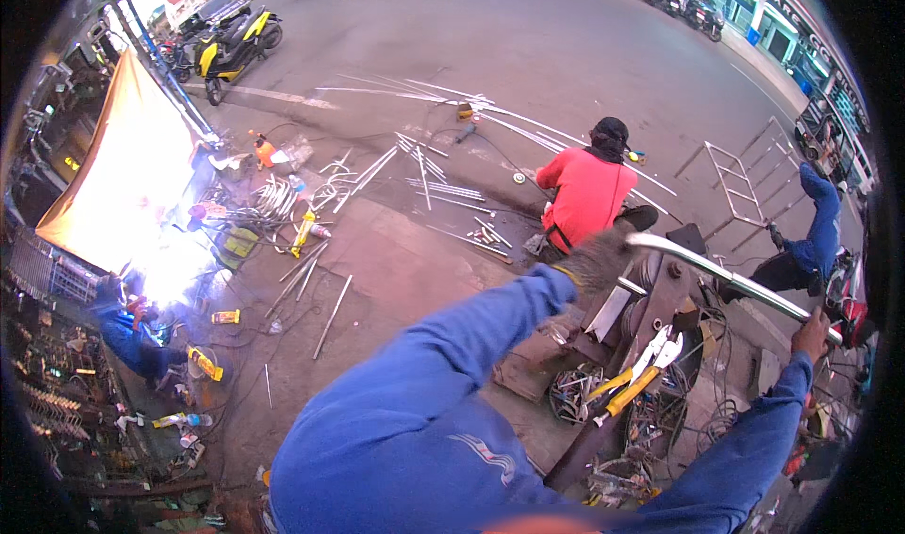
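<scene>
A shiny metal pipe (731,276), curved toward its left end, spans the space between my two hands. My left hand (601,259), in a dark work glove, is closed at the pipe's left end; its fingers are partly hidden. Farther right, my bare right hand (812,335) wraps around the pipe near its other end. Beneath the pipe stands a dark metal bending tool (650,294) with a round bolt. Large cutters with yellow handles (638,380) lie just on my side of it.
A person in a red top (591,197) crouches ahead. Left, bright welding glare surrounds a person in blue (134,338) beside an orange sheet (111,143). Cut pipes (443,190) litter the ground. A welded frame (733,183) and another blue-clad person (816,232) are at right.
</scene>
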Available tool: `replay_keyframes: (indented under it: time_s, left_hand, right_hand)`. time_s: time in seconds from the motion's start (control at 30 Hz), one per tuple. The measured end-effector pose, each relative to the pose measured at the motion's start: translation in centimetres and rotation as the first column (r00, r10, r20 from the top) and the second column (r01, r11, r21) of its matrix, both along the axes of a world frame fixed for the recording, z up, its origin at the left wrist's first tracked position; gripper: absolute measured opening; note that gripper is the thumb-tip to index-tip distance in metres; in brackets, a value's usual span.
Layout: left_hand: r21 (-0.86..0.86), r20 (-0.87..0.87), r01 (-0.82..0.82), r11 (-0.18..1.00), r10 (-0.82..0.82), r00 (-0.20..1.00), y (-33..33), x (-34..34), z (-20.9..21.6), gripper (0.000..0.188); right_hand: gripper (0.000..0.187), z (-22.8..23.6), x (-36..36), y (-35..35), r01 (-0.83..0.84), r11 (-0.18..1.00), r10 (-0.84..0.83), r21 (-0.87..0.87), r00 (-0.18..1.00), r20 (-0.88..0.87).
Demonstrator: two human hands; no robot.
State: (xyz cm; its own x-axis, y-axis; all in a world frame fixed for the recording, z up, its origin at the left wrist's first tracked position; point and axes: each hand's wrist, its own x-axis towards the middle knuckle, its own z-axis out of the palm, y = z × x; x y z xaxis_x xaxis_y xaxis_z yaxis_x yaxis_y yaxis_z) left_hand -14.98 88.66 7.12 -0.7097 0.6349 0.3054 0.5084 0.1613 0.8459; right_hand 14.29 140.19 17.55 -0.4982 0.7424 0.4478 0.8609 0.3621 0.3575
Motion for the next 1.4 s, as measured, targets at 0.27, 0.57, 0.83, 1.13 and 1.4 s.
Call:
replay_keyframes:
  time_s: [0.27, 0.57, 0.83, 1.13, 1.4]
  left_hand:
    - [-0.187, -0.159, -0.474, 0.86, 0.45, 0.879, -18.6, -9.1, -3.9, 0.029]
    - [0.331, -0.118, -0.612, 0.718, 0.675, 0.728, -30.5, -14.9, -10.5, 0.021]
    - [0.442, 0.109, -0.61, 0.658, 0.636, 0.764, -29.0, -10.7, -7.2, 0.019]
    - [-0.431, -0.131, -0.229, 0.873, 0.19, 0.973, -27.8, -6.5, -3.3, 0.027]
    - [-0.228, -0.149, -0.427, 0.875, 0.402, 0.903, -28.7, -4.5, -3.5, 0.026]
  right_hand:
    - [0.05, 11.3, 9.3, -5.0, -0.188, 0.968, 0.183, 0.168, 0.982, 0.042]
    - [0.046, 8.7, 14.0, -32.7, -0.654, 0.741, 0.49, -0.152, 0.681, -0.545]
    - [0.04, -1.8, 11.3, -51.8, -0.954, -0.037, -0.703, -0.297, 0.235, -0.671]
    - [0.042, -8.8, 11.6, -56.3, -0.932, 0.076, -0.676, -0.354, 0.213, -0.706]
    - [0.035, -13.6, 12.9, -56.8, -0.913, 0.194, -0.682, -0.359, 0.138, -0.718]
